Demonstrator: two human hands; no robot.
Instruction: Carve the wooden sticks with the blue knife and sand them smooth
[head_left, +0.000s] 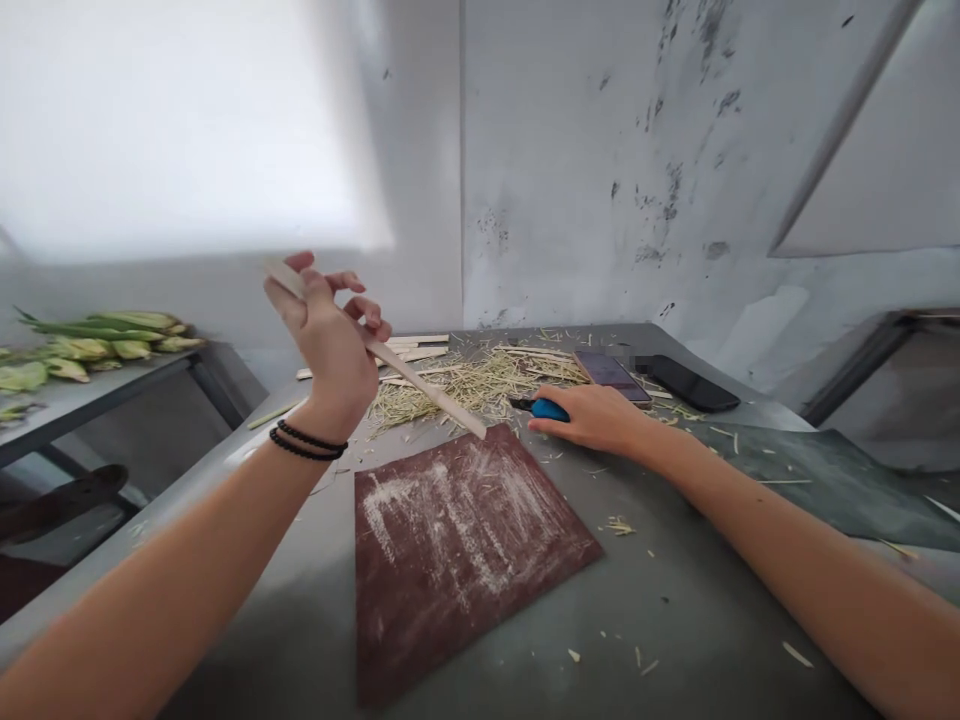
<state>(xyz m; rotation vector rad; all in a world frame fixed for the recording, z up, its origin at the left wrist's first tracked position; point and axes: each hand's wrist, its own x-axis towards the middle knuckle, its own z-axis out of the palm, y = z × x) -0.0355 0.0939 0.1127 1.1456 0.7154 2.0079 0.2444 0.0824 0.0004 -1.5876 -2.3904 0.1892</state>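
Observation:
My left hand (335, 325) is raised above the table, closed around a pale wooden stick (435, 393). The stick slants down to the right, its lower end over the far edge of a reddish-brown sandpaper sheet (450, 560). Whitish dust streaks the sheet. On the table to the right, my right hand (592, 415) is closed on a utility knife (550, 409) with a blue handle; the knife's dark front end points left, towards a heap of thin wood shavings (487, 378). Most of the knife's handle is hidden under the fingers.
Two phones, one purple-grey (611, 375) and one black (694, 384), lie beyond my right hand. Several pale wooden strips (420, 350) lie at the back. A dark green sheet (810, 470) covers the right side. Corn cobs in husks (112, 340) rest on a side table at left.

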